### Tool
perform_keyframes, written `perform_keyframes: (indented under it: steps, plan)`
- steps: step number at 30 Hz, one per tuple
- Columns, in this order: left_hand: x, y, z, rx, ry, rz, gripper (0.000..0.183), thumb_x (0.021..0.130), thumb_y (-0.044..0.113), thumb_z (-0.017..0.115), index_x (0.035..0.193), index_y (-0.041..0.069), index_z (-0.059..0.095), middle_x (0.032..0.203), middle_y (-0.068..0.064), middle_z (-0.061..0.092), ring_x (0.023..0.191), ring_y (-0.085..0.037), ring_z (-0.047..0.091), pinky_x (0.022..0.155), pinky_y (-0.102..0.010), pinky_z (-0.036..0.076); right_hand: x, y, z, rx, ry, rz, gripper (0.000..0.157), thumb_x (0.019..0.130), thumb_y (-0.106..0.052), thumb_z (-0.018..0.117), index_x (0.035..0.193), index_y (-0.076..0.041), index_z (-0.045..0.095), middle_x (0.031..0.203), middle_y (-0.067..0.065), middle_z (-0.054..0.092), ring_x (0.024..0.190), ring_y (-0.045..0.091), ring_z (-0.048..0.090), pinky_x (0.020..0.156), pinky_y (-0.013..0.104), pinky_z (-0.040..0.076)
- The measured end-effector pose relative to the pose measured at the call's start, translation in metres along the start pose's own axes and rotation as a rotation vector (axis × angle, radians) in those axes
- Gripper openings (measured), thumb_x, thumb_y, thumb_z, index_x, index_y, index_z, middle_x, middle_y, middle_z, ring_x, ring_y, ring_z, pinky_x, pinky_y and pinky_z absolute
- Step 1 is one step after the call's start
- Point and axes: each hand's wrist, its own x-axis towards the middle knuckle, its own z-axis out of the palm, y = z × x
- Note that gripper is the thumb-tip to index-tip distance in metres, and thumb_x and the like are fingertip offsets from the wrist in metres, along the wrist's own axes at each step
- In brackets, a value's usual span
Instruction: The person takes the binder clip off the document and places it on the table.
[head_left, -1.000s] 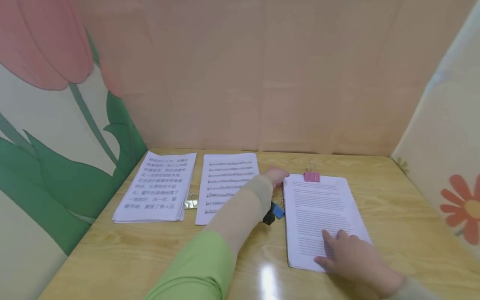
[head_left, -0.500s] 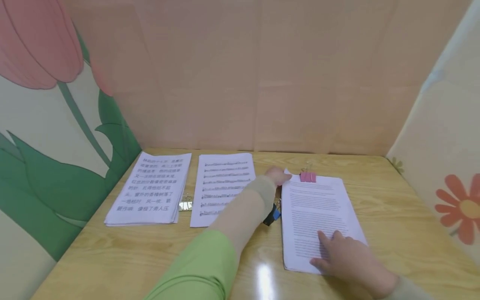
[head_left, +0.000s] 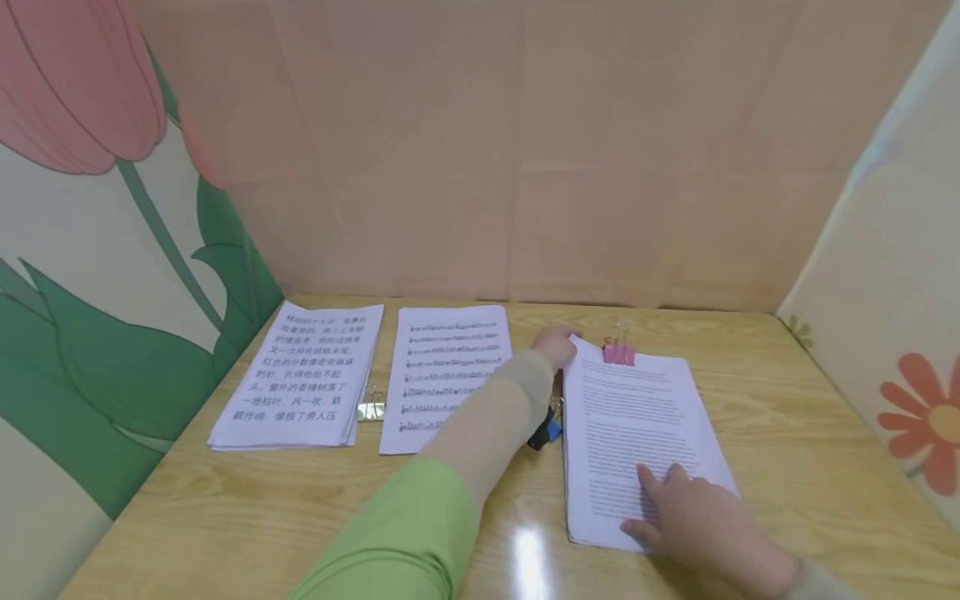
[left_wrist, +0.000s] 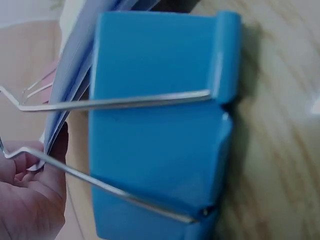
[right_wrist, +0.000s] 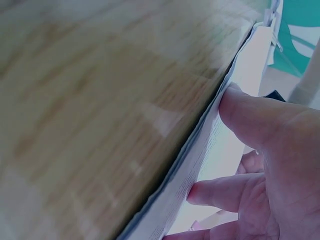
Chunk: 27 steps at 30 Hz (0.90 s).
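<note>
At the right of the head view lies a stack of printed paper (head_left: 637, 433), with a pink binder clip (head_left: 619, 354) at its top edge. My left hand (head_left: 556, 346) grips the stack's top left corner, which is raised off the table. The left wrist view shows the hand (left_wrist: 31, 197) with the sheets' edges (left_wrist: 75, 65) between thumb and fingers. My right hand (head_left: 701, 517) rests on the lower right of the stack, fingers spread; in the right wrist view its thumb (right_wrist: 250, 112) lies near the paper's edge. A blue binder clip (left_wrist: 155, 65) fills the left wrist view.
A music sheet stack (head_left: 450, 358) lies in the middle, partly behind my left arm. Left of it are a large-print stack (head_left: 300, 375) and a gold binder clip (head_left: 371, 412). A black binder clip (head_left: 539, 432) sits beside the blue one. Walls border the wooden table (head_left: 262, 508).
My left hand has closed on the top left corner of the right stack, and that corner has come up. My right hand stays on the page. The head view has shifted slightly.
</note>
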Motion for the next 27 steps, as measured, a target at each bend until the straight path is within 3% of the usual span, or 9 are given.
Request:
perform_keyframes:
  steps: [3,6,10,13,18,24,27]
  plan:
    - [-0.001,0.001,-0.003,0.036,0.017,0.021,0.033,0.091,0.008,0.061,0.121,0.018,0.068,0.124,0.000,0.063,0.065,-0.012,0.054,0.045,-0.022,0.042,0.000,-0.002,0.000,0.009,-0.010,0.001,0.101,0.072,-0.083,0.047,0.135,-0.004,0.054,0.093,0.026,0.057,0.069,0.028,0.056,0.060,0.050,0.052]
    - [-0.002,0.001,-0.005,0.133,0.041,0.063,0.030,0.091,0.017,0.065,0.120,0.019,0.069,0.124,0.001,0.064,0.094,-0.013,0.062,0.069,-0.023,0.051,-0.001,-0.003,0.000,0.008,-0.004,-0.004,0.101,0.073,-0.083,0.047,0.135,-0.004,0.053,0.093,0.025,0.057,0.069,0.028,0.056,0.059,0.049,0.051]
    - [-0.004,0.001,-0.005,0.196,0.070,0.093,0.028,0.092,0.022,0.063,0.119,0.020,0.069,0.122,0.005,0.065,0.116,-0.012,0.056,0.096,-0.023,0.042,-0.002,-0.002,0.002,-0.010,0.027,-0.020,0.101,0.072,-0.083,0.046,0.134,-0.004,0.054,0.090,0.023,0.057,0.067,0.028,0.056,0.056,0.047,0.050]
    - [-0.008,0.003,-0.004,0.178,0.098,0.105,0.024,0.094,0.023,0.061,0.115,0.018,0.072,0.118,0.005,0.067,0.115,-0.013,0.057,0.098,-0.023,0.041,-0.001,0.000,0.004,-0.016,0.035,-0.023,0.101,0.071,-0.084,0.047,0.133,-0.006,0.056,0.091,0.020,0.057,0.067,0.026,0.055,0.056,0.047,0.050]
    - [-0.018,0.008,-0.004,0.158,0.162,0.124,0.021,0.096,0.023,0.058,0.109,0.015,0.072,0.109,0.003,0.069,0.106,-0.014,0.061,0.093,-0.024,0.045,0.000,0.006,0.003,-0.024,0.069,-0.053,0.086,0.073,-0.077,0.057,0.129,-0.010,0.061,0.096,0.015,0.061,0.073,0.030,0.059,0.060,0.049,0.050]
    - [-0.029,0.013,-0.007,-0.018,0.181,0.118,0.020,0.096,0.024,0.059,0.107,0.015,0.072,0.105,0.003,0.070,0.103,-0.013,0.061,0.091,-0.025,0.047,0.000,0.010,-0.012,-0.011,0.154,-0.111,0.060,0.080,-0.059,0.065,0.117,-0.011,0.067,0.090,0.008,0.063,0.072,0.029,0.062,0.055,0.049,0.049]
    - [-0.033,0.017,-0.011,-0.084,0.179,0.126,0.020,0.095,0.024,0.061,0.108,0.014,0.072,0.106,0.003,0.070,0.103,-0.013,0.062,0.090,-0.025,0.048,0.000,0.011,-0.025,0.029,0.212,-0.141,0.049,0.083,-0.049,0.067,0.112,-0.009,0.069,0.094,0.010,0.066,0.077,0.030,0.064,0.060,0.051,0.051]
